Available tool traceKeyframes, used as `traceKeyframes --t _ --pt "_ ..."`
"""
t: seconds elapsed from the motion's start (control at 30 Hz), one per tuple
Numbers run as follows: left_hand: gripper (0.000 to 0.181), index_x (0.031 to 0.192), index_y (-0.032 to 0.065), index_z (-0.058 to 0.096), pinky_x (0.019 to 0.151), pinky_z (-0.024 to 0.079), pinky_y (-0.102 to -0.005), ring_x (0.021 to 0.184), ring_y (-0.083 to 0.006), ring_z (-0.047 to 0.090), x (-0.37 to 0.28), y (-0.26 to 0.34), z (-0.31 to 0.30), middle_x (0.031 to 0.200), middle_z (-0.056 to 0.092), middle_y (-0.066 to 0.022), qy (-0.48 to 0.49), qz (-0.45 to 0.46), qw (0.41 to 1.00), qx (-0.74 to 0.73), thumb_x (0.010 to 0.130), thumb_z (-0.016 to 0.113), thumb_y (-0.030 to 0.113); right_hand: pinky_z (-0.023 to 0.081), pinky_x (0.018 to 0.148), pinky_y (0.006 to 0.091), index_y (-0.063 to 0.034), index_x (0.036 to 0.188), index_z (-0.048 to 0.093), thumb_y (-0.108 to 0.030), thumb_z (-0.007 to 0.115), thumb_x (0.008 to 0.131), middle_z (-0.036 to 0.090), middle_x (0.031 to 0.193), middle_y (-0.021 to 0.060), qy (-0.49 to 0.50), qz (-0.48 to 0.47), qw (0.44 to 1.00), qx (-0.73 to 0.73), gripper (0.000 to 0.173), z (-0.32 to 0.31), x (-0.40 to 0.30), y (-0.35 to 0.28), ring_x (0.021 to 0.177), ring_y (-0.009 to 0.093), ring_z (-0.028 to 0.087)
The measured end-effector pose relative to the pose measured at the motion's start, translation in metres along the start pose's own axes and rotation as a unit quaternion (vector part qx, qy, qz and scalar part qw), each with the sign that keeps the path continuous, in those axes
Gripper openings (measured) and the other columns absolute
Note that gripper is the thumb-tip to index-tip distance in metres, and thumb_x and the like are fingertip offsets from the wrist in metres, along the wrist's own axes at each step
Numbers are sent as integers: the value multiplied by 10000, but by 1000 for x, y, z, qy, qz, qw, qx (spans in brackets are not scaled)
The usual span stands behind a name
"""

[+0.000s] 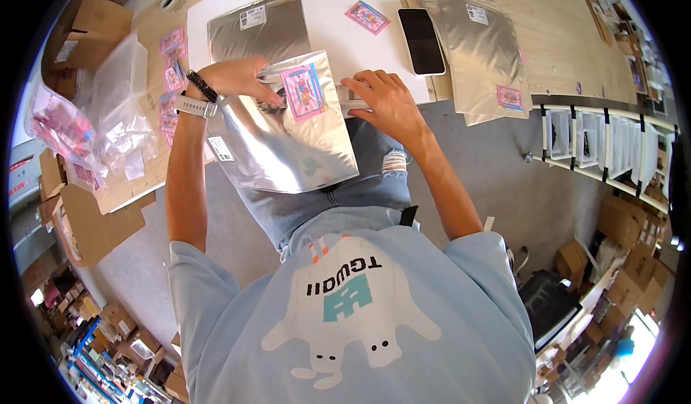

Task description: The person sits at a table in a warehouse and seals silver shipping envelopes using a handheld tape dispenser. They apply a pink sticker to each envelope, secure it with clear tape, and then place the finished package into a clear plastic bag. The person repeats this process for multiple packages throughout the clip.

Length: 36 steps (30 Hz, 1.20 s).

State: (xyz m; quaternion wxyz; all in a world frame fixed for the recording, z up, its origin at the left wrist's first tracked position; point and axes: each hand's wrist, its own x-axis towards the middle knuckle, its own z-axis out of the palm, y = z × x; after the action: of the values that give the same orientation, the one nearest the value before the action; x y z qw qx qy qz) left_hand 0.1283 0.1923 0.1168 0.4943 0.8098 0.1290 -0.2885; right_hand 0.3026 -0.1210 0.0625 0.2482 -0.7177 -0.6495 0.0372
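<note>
My left hand (243,80), with a watch and a dark bracelet at the wrist, grips the upper edge of a silver foil bag (280,150). This bag hangs over the table's front edge above my lap. A pink illustrated card (303,93) lies on its upper right part, and a white label is near its left edge. Just right of the bag, my right hand (380,101) has curled fingers at a pale object (351,95), mostly hidden; whether it grips it I cannot tell. Behind them another foil bag (259,31) lies flat on a white board.
A smartphone (422,42) and stacked foil bags (480,53) lie to the right, a loose pink card (368,17) left of the phone. More pink cards (174,74), a clear plastic basket (127,64) and a cardboard box (92,28) are at the left. A rack (604,139) stands right.
</note>
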Motion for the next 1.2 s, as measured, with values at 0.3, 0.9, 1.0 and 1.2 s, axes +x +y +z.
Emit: traceKeyframes --t 0.3,0.9,1.0,1.2 --pt "522 1068 -19 752 802 528 -327 831 -148 677 -2 -16 -12 914 773 -73 17 -42 996 78 802 950 383 536 979 425 -218 1431 655 -177 924 781 675 1197 37 14 -13 1000 7 704 0 1 -2 1104 257 671" --pt "422 958 22 815 912 554 -400 979 -296 745 24 -36 -3 1018 798 -162 22 -67 984 161 822 910 409 557 956 402 -153 1365 665 -351 955 737 670 1212 46 36 -40 993 -103 720 -6 23 -27 1115 242 687" --pt "403 941 19 794 951 539 -397 1055 -307 720 23 -37 3 1073 766 -173 55 -52 983 165 826 914 386 568 929 420 -123 1346 668 -349 945 737 707 1182 49 -42 10 998 -46 707 6 30 -30 1097 258 700" --pt "392 962 24 762 991 519 -407 1131 -317 685 16 -34 10 1113 722 -163 90 -7 988 124 816 925 350 594 809 416 -128 1254 690 -409 941 710 743 1058 29 -66 2 997 -43 661 11 32 -16 1002 259 738"
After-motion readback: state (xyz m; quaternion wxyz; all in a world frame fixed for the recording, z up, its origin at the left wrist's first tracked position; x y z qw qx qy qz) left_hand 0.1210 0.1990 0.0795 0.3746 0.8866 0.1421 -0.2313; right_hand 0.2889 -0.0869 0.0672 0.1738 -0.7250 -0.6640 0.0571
